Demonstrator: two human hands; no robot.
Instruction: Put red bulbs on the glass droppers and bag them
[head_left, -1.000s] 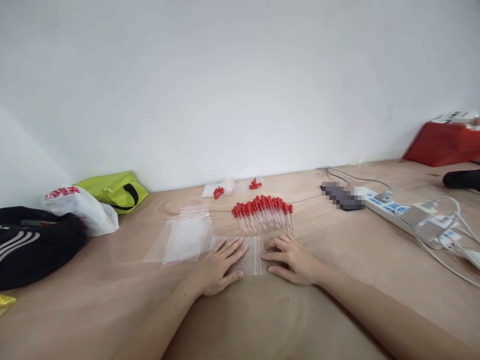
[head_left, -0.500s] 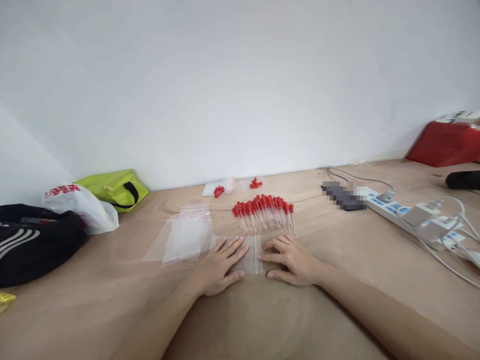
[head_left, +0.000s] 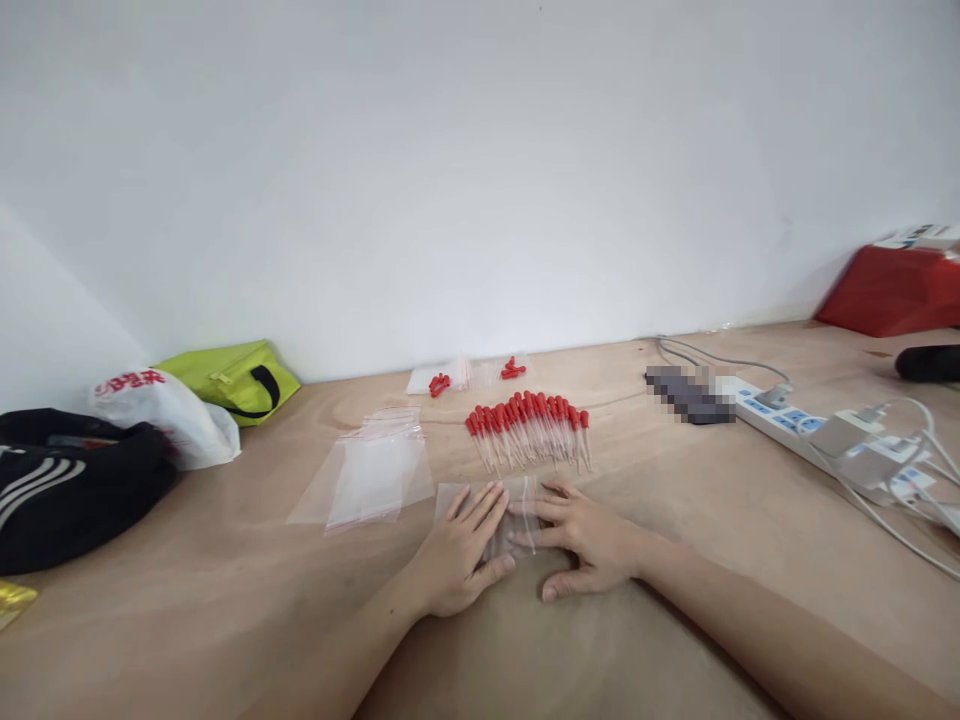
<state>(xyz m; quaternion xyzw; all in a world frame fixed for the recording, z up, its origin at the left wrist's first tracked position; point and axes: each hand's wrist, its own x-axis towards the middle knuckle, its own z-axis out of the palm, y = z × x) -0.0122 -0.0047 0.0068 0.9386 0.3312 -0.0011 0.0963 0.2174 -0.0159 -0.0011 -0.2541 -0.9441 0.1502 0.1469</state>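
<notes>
A clear zip-lock bag [head_left: 499, 540] lies flat on the tabletop in front of me, its zip strip toward the right. My left hand [head_left: 469, 550] rests on the bag with fingers stretched out. At the zip end is my right hand [head_left: 577, 540], fingers spread; some fingertips show through the plastic, as if inside or under the bag's mouth. Just beyond the bag, several droppers [head_left: 529, 430] with red bulbs and clear tubes lie side by side. Left of them is a stack of clear zip-lock bags [head_left: 375, 470].
Loose red rubber bulbs [head_left: 439, 384] lie on plastic bags by the wall. A dark phone-like object [head_left: 686, 393] and a power strip [head_left: 780, 410] with chargers and cables are on the right. A black bag [head_left: 82, 490], white plastic bag [head_left: 165, 420] and green pouch [head_left: 232, 380] stand left.
The bag has shifted slightly right and nearer, my left hand with it. My right hand's fingers have moved from the bag's right edge to overlap its zip end.
</notes>
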